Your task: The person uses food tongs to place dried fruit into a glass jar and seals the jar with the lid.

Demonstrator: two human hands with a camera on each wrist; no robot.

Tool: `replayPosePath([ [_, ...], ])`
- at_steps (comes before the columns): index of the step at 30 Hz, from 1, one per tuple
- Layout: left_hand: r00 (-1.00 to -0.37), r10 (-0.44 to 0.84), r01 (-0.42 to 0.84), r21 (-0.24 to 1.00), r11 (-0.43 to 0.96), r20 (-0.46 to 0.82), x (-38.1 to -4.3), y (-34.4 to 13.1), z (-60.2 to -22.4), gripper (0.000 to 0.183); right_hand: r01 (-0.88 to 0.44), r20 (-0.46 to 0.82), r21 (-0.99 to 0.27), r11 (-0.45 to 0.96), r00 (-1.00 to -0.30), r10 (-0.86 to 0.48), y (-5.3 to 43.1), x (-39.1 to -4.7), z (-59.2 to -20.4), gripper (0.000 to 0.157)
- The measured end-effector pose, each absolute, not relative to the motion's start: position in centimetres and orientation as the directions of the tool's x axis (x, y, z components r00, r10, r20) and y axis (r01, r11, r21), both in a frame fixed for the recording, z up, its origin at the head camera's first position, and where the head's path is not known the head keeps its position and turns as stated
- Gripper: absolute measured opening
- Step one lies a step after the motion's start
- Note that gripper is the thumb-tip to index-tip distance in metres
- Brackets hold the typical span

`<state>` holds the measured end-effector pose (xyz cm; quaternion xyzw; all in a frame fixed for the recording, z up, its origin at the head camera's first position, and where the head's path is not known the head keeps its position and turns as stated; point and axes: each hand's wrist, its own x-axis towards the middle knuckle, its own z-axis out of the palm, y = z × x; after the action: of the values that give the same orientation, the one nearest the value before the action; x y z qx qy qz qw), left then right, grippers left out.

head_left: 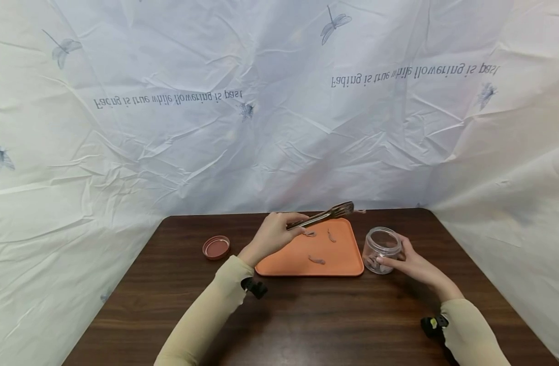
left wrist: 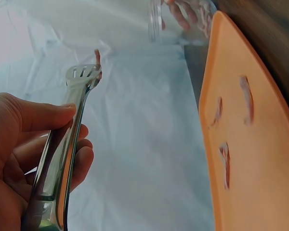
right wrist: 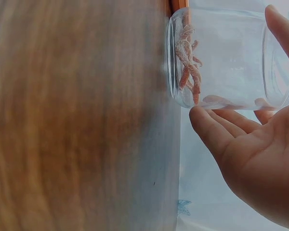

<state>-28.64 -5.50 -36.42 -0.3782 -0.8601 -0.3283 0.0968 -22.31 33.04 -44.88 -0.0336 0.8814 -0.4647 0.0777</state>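
Note:
My left hand (head_left: 272,235) grips a pair of metal tongs (left wrist: 58,154) with slotted tips. A thin reddish-brown strip (left wrist: 98,57), perhaps a dried root, sticks out from between those tips, above the far edge of the orange tray (head_left: 284,264). Three similar strips lie apart on the tray; one strip (head_left: 316,260) is near its front. To the right of the tray stands an uncapped clear jar (head_left: 381,249), with several strips (right wrist: 188,65) gathered at its bottom. My right hand (head_left: 418,264) holds the jar from its right side, thumb in front and fingers round the back.
A reddish round lid (head_left: 216,247) lies on the dark wooden table (head_left: 316,325), left of the tray. Behind the table and along both sides hangs a wrinkled white printed sheet (head_left: 279,127).

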Motion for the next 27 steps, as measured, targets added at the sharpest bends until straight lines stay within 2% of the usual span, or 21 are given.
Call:
replayPosePath([
  [8, -0.68, 0.637, 0.714, 0.524, 0.465, 0.363, -28.4, -2.1, -36.4, 0.034, 0.003, -0.097, -0.827, 0.562, -0.986, -0.137, 33.2, -22.4, -45.0, 0.108],
  [20, -0.656, 0.706, 0.731, 0.462, 0.503, 0.269, -28.0, 1.7, -37.1, 0.033, 0.004, -0.106, -0.818, 0.575, -0.984, -0.145, 33.2, -22.3, -44.9, 0.106],
  [27, -0.652, 0.717, 0.732, 0.452, 0.51, 0.246, -27.9, 2.7, -37.8, 0.031, 0.039, -0.144, -0.807, 0.589, -0.981, -0.131, 33.2, -22.5, -44.8, 0.112],
])
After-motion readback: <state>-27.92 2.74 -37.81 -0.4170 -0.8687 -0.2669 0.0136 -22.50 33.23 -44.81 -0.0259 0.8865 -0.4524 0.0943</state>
